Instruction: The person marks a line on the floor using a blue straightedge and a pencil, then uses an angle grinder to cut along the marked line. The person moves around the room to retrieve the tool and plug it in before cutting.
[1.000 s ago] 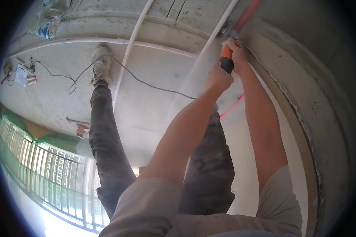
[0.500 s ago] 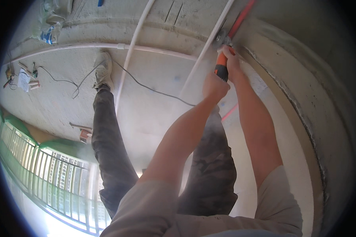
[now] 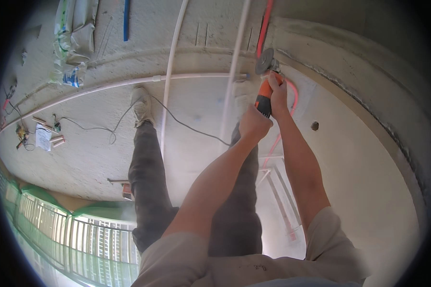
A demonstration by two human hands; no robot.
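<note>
Both my hands are closed round an angle grinder (image 3: 263, 95) with an orange and black body. My left hand (image 3: 255, 125) wraps its black rear end, while my right hand (image 3: 278, 94) grips the orange front behind the head. At the head, the round grey disc (image 3: 265, 61) shows its flat face, right by the lower end of a red pipe (image 3: 264, 33). Whether the disc touches the concrete there, I cannot tell. From near my left hand a dark power cord (image 3: 191, 127) trails left across the floor.
Pale pipes (image 3: 172, 57) cross the dusty concrete, passing my left shoe (image 3: 142, 106). Farther left lie a white paper (image 3: 43, 137) and short pipe pieces (image 3: 58, 141). Plastic sacks (image 3: 76, 43) sit at upper left, a green-netted railing (image 3: 81, 234) at lower left. A wall (image 3: 359, 172) with a hole (image 3: 314, 125) rises right.
The grinder's disc has turned more face-on and sits lower in view. My hands keep their hold. The view has shifted, bringing more floor and the wall hole into sight. Dust looks thinner.
</note>
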